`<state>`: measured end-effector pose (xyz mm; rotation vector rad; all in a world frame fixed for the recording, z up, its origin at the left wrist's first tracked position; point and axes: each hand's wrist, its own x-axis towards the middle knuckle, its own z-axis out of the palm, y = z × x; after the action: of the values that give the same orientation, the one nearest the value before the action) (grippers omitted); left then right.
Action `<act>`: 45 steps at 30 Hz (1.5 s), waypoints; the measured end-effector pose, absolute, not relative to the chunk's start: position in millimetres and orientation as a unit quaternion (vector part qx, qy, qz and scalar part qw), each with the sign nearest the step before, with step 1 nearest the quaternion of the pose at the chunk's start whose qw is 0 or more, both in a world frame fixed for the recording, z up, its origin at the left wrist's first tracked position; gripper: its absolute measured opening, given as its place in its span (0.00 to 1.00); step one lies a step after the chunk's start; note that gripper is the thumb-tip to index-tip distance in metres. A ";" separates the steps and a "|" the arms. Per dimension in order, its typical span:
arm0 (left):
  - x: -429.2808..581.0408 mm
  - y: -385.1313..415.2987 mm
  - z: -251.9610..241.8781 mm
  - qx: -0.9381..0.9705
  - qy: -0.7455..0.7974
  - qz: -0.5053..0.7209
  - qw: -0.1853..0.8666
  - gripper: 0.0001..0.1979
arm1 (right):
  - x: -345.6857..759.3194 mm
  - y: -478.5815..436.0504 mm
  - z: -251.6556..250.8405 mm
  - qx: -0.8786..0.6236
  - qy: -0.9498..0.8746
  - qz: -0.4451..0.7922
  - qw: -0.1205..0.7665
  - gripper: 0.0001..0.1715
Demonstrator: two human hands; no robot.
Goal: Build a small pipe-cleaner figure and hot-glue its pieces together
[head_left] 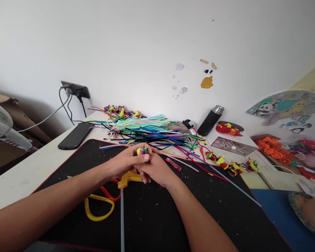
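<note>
Close together over the black mat, my left hand (128,159) and my right hand (157,168) both hold a small piece (142,151) in yellow, green and purple. My left thumb presses on its front, and the fingers of my right hand curl round from the other side, partly hidden. Just below my hands lies a yellow glue gun (128,177) with a clear glue stick (122,217) running toward me. Scissors (99,209) with yellow and red handles lie to its left. A small red tube (174,164) is right of my hands.
Behind the mat (157,217) lies a pile of coloured pipe cleaners (157,131). A phone (75,135) is at the left, a black flask (211,120) at the back right. Small colourful figures (236,167) lie to the right, near orange pieces (271,150). A fan (1,120) stands far left.
</note>
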<state>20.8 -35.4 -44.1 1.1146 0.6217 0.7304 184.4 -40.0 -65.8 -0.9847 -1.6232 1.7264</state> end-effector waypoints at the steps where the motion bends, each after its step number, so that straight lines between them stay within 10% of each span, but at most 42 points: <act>1: 22.7 -33.3 -43.0 0.514 0.284 0.334 0.737 0.26 | 185.0 -39.3 -66.5 -0.370 -0.602 0.645 0.289 0.24; 15: 30.3 4.3 -9.5 0.765 0.250 0.202 0.558 0.21 | 191.8 -33.3 -70.8 -0.390 -0.637 0.583 0.320 0.25; 20: 35.3 0.2 -15.8 0.738 0.275 0.208 0.580 0.26 | 188.0 -33.6 -74.9 -0.406 -0.658 0.545 0.323 0.06; 45: 54.0 -11.5 -37.5 0.694 0.362 0.294 0.549 0.32 | 181.7 -30.3 -84.1 -0.458 -0.693 0.423 0.363 0.17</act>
<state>54.0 -11.5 -37.5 1.6430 0.8567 0.6953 181.7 -30.3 -84.1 -1.1792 -1.7829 1.0881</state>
